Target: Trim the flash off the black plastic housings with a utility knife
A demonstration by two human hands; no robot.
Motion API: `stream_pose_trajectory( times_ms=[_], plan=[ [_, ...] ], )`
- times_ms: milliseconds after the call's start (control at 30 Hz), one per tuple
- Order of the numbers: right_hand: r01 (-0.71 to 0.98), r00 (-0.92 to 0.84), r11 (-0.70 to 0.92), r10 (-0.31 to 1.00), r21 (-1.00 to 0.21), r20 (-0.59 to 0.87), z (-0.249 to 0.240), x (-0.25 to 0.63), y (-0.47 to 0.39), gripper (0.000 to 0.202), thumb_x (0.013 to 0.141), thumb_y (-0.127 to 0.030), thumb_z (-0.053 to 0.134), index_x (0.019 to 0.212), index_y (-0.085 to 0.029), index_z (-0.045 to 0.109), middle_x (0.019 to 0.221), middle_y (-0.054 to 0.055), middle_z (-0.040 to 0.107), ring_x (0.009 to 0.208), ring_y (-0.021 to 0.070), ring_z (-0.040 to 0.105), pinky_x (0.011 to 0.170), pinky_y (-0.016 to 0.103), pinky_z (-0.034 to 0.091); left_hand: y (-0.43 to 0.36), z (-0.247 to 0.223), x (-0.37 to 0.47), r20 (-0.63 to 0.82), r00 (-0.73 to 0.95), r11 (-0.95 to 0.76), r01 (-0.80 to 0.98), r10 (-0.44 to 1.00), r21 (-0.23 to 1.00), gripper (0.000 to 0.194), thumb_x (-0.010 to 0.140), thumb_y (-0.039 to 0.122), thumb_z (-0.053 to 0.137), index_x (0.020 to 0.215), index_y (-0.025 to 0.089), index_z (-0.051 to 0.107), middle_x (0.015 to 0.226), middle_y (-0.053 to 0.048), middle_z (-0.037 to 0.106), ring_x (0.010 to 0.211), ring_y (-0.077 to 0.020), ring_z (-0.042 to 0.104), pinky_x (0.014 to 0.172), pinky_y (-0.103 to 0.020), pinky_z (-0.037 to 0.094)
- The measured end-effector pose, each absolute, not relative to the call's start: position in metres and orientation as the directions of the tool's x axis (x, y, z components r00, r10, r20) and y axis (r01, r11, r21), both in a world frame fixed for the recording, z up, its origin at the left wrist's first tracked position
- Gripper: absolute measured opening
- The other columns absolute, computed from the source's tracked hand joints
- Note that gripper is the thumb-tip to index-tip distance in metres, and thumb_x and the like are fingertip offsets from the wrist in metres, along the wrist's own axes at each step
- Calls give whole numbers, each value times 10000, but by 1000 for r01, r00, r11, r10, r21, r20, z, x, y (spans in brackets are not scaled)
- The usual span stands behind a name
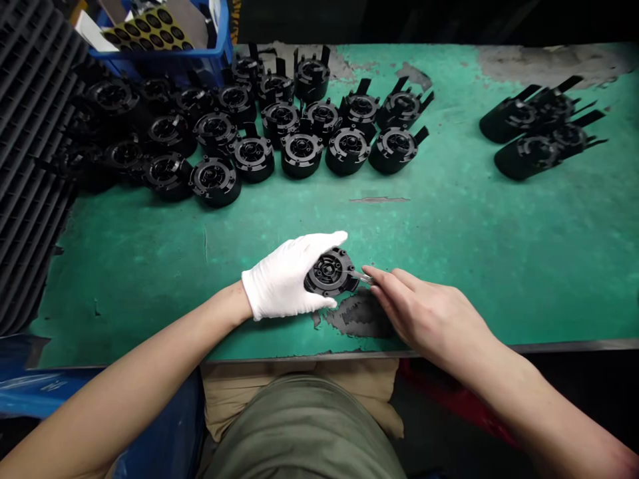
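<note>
Looks like a small-parts assembly workstation in a factory or workshop. Has a long green-topped table (449, 233), scuffed and worn to dark patches (362, 316) near six o'clock. Carries many near-identical round black housings (299, 148) from ten to one o'clock, suggesting batch production, plus a smaller cluster (514, 118) between two and three. Includes a blue plastic bin (210, 61) between ten and eleven, containing a sheet of round stickers (152, 33), and a dark ribbed panel (34, 166) between nine and ten. Adds to the industrial look with a white work glove (279, 279) at the centre.
</note>
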State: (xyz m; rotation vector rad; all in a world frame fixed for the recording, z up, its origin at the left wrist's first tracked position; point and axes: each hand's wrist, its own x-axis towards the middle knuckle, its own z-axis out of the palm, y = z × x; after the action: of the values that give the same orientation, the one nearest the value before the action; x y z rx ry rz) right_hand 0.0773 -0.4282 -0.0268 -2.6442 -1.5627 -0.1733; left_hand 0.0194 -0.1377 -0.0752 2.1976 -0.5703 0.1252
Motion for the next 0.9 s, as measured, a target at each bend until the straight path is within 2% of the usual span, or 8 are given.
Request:
stream_pose_trajectory(
  times_ms=[167,267,367,467,633,900],
  plan=[
    [861,490,-494,870,125,63,-15,68,-423,362,1145,-248,483,1393,-91,695,798,9,658,511,169,557,509,371,291,-138,-72,19,280,893,-550,-439,-351,711,1156,816,403,978,1740,288,291,1693,-184,559,1552,-409,581,1301,-596,505],
    [856,504,-493,863,159,-38,-7,62,-422,419,1051,-99,508,1446,-64,642,831,24,665,509,166,549,511,361,280,-139,-71,19,279,893,-559,-440,-353,703,1155,816,397,979,1738,278,294,1689,-189,563,1547,-411,585,1296,-596,510],
    [871,482,-468,873,148,-72,-3,63,-421,491,942,8,503,1411,-56,632,830,23,654,531,167,555,518,353,291,-139,-71,19,284,891,-563,-446,-355,696,1157,807,385,986,1733,272,302,1686,-189,566,1540,-407,592,1294,-586,516],
    [893,437,-427,898,143,-50,0,68,-420,502,892,41,491,1367,-51,624,813,16,636,550,173,561,526,354,305,-139,-71,20,298,885,-556,-458,-357,694,1163,794,390,999,1726,264,314,1678,-189,576,1533,-401,600,1292,-571,521],
    [924,364,-357,931,136,-35,1,75,-420,560,854,74,483,1399,-19,571,873,37,679,588,170,596,549,345,352,-139,-71,20,311,879,-551,-470,-361,690,1160,795,391,997,1724,258,315,1670,-191,584,1526,-396,607,1288,-563,524],
    [946,301,-282,947,161,-109,4,88,-422,612,838,87,483,1430,-38,570,913,39,717,654,178,678,577,340,388,-139,-72,20,275,890,-561,-445,-364,699,1156,818,391,970,1743,275,285,1682,-186,570,1538,-406,594,1291,-594,512]
  ],
)
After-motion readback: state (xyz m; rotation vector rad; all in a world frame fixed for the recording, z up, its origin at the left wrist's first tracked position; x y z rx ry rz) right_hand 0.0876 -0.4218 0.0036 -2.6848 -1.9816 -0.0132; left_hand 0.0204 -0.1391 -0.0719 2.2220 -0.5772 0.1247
